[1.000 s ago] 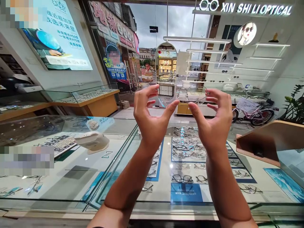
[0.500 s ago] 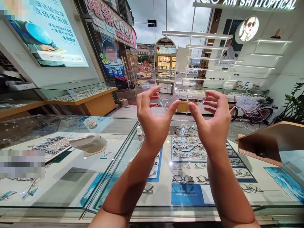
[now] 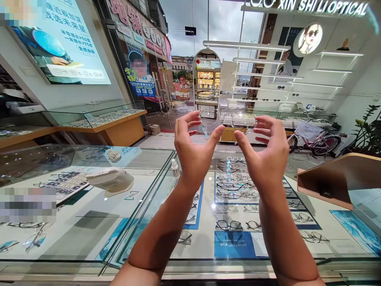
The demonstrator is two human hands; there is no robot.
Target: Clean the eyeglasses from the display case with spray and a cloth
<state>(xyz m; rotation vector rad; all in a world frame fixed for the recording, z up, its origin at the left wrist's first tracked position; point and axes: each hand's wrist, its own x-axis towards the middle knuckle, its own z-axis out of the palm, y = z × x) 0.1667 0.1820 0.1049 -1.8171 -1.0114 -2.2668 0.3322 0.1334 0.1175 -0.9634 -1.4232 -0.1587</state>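
I hold a thin, near-transparent pair of glasses (image 3: 229, 120) up at eye level above a glass display counter (image 3: 208, 254). My left hand (image 3: 193, 149) pinches the frame's left side with fingertips and thumb. On the frame's right side my right hand (image 3: 266, 153) grips the same way, thumb underneath and fingers curled over the top. Both palms face me, wrists raised. The lenses are clear and the shop shows through them.
Several pairs of glasses (image 3: 235, 190) lie in rows under the counter glass. A small white bottle (image 3: 175, 168) stands near the counter joint. A white device (image 3: 111, 180) sits on the left counter, a wooden tray (image 3: 333, 178) at the right. A pink bicycle (image 3: 315, 141) stands behind.
My hands and the glasses have stayed almost still; both hands drew slightly closer together. The view tilted down and then back up a little.
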